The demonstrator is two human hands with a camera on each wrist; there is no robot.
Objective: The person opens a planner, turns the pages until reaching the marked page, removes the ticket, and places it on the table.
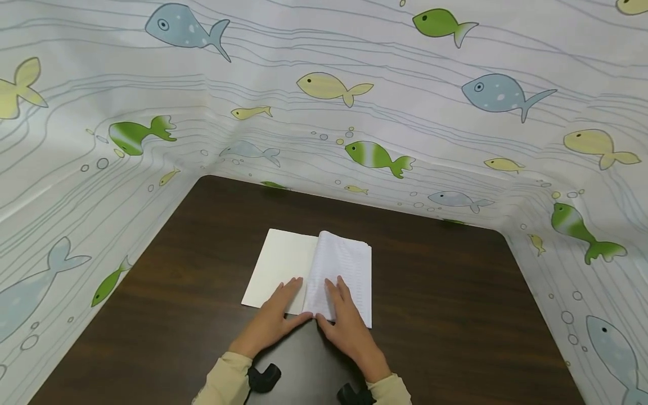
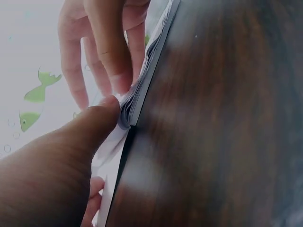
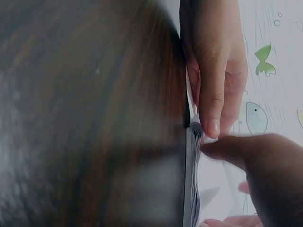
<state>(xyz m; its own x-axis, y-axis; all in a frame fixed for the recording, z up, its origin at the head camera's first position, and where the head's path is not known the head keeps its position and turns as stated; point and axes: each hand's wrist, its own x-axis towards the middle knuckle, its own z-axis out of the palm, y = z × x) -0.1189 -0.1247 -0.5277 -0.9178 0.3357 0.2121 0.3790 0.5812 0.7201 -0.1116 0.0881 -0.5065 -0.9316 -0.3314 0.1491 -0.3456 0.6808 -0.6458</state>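
An open notebook (image 1: 288, 253) lies on the dark wooden table, its left side blank and cream. On its right side is a thicker stack of white pages (image 1: 349, 261) with faint lines, curving up toward the spine. My left hand (image 1: 273, 318) rests on the left side, fingers spread and fairly straight. Flat on the right pages, my right hand (image 1: 348, 323) lies with its fingers extended. Both thumbs meet near the lower end of the spine; in the left wrist view the left thumb (image 2: 102, 113) touches the page edges there, beside the right thumb (image 2: 118, 75).
The brown table (image 1: 445, 304) extends around the notebook on all sides. A white sheet (image 1: 283, 129) printed with fish and wavy lines stands as walls at the back and both sides. Black straps with devices (image 1: 264, 378) sit at the wrists, by the light sleeves (image 1: 228, 379).
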